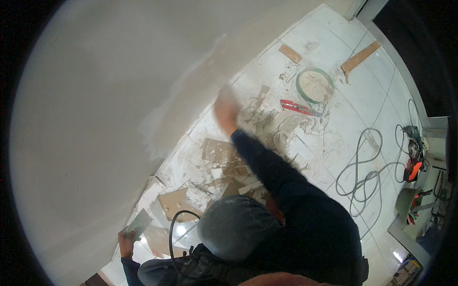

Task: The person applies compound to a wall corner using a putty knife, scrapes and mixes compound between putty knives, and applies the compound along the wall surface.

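My left hand (pixel 126 242) is at the lower left beside the foot of the wall, fingers closed round a flat, pale grey-green rectangular plate (pixel 140 223). From the lower right my right arm, in a dark sleeve, reaches across to the wall. My right hand (pixel 226 108) is smeared by motion close to the wall's lower edge, so its fingers and anything in them cannot be made out. Beside it on the wall runs a long damp-looking patch of smoothed filler (pixel 183 105). Broken plaster and board pieces (pixel 219 151) lie on the floor below that hand.
A green-rimmed round tub of pale paste (pixel 315 86) stands on the white tiles, with a red utility knife (pixel 299 107) near it. Brown strips (pixel 361 57) lie farther off. A looped grey cable (pixel 358 167) and a power tool (pixel 414 148) are at right, above a tool bucket (pixel 408 202).
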The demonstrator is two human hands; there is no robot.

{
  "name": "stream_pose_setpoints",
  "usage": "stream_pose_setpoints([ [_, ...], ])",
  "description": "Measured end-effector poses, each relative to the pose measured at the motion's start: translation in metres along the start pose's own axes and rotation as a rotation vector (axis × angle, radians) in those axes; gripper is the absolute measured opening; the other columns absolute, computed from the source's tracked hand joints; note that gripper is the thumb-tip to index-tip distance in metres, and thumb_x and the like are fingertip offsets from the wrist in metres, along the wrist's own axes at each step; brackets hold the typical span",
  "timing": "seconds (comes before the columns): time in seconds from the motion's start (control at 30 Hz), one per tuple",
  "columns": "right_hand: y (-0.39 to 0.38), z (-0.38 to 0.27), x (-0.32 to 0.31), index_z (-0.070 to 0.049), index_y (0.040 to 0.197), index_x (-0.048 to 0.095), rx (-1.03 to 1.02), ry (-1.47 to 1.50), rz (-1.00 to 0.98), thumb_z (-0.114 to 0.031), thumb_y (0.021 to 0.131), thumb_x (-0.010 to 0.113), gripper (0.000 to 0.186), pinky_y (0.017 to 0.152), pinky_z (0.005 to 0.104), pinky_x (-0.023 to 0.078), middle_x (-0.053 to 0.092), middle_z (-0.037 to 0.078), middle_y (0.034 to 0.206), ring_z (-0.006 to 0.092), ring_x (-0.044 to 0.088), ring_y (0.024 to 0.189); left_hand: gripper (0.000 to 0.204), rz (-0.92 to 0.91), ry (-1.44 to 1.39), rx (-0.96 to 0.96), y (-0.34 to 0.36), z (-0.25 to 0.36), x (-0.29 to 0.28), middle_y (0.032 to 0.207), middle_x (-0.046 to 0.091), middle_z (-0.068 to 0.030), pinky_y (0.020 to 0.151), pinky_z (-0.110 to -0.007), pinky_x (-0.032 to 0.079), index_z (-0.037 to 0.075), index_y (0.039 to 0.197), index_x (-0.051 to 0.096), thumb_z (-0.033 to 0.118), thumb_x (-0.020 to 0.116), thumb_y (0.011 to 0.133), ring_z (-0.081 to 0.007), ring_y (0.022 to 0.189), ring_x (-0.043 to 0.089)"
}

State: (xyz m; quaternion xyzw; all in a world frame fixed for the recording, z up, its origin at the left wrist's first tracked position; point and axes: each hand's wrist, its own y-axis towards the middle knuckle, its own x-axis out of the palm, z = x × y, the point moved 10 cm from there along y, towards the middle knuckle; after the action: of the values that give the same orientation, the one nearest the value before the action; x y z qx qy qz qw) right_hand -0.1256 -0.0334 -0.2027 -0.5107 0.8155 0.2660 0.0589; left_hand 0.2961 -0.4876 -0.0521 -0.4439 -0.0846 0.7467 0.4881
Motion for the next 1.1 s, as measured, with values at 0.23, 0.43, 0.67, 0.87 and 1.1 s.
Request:
stream_pose_setpoints([
  [0.23,-0.145,-0.097,0.021,0.0,0.12,0.049,0.143,0.244,-0.489,-0.007,0.085,0.05,0.036,0.084,0.0365,0.042,0.056,0.022,0.107,0.0356,0.054,0.099,0.021,0.1,0.01,0.085,-0.016,0.012,0.0,0.085,0.062,-0.0099,0.055,-0.027,0.052,-0.008,0.098,0.059,0.005,0.056,0.081,-0.0146,0.067,0.059],
  [0.43,-0.033,0.045,-0.04,0.006,0.107,0.055,0.23,0.221,-0.008,-0.021,0.09,0.047,0.033,0.064,0.0371,0.042,0.061,0.018,0.08,0.0271,0.057,0.073,0.021,0.072,-0.012,0.123,-0.042,0.018,-0.008,0.088,0.065,-0.0092,0.059,-0.028,0.049,-0.005,0.101,0.061,0.007,0.056,0.084,-0.0139,0.071,0.06],
  [0.67,0.08,0.003,-0.071,0.008,0.095,0.059,-0.051,-0.049,0.286,-0.013,0.082,0.046,0.028,0.07,0.0417,0.047,0.062,0.027,0.083,0.0397,0.06,0.079,0.023,0.139,-0.067,0.113,-0.066,-0.018,-0.032,0.089,0.065,-0.0077,0.061,-0.028,0.049,-0.003,0.103,0.061,0.011,0.056,0.085,-0.0134,0.072,0.06],
  [0.87,-0.086,-0.08,0.03,0.002,0.093,0.056,0.02,-0.128,-0.163,-0.018,0.08,0.055,0.024,0.07,0.0457,0.046,0.059,0.023,0.086,0.0384,0.058,0.08,0.024,0.119,-0.078,0.118,-0.057,-0.021,-0.032,0.089,0.065,-0.0076,0.063,-0.027,0.048,-0.003,0.104,0.06,0.011,0.056,0.085,-0.0127,0.07,0.059],
  [1.1,-0.095,-0.078,-0.008,0.001,0.092,0.061,0.046,0.027,-0.104,-0.021,0.088,0.048,0.026,0.062,0.0447,0.046,0.06,0.023,0.078,0.0409,0.058,0.07,0.027,0.107,-0.006,0.118,-0.064,-0.026,-0.031,0.085,0.064,-0.007,0.062,-0.027,0.047,-0.003,0.105,0.061,0.013,0.058,0.084,-0.0127,0.071,0.057],
])
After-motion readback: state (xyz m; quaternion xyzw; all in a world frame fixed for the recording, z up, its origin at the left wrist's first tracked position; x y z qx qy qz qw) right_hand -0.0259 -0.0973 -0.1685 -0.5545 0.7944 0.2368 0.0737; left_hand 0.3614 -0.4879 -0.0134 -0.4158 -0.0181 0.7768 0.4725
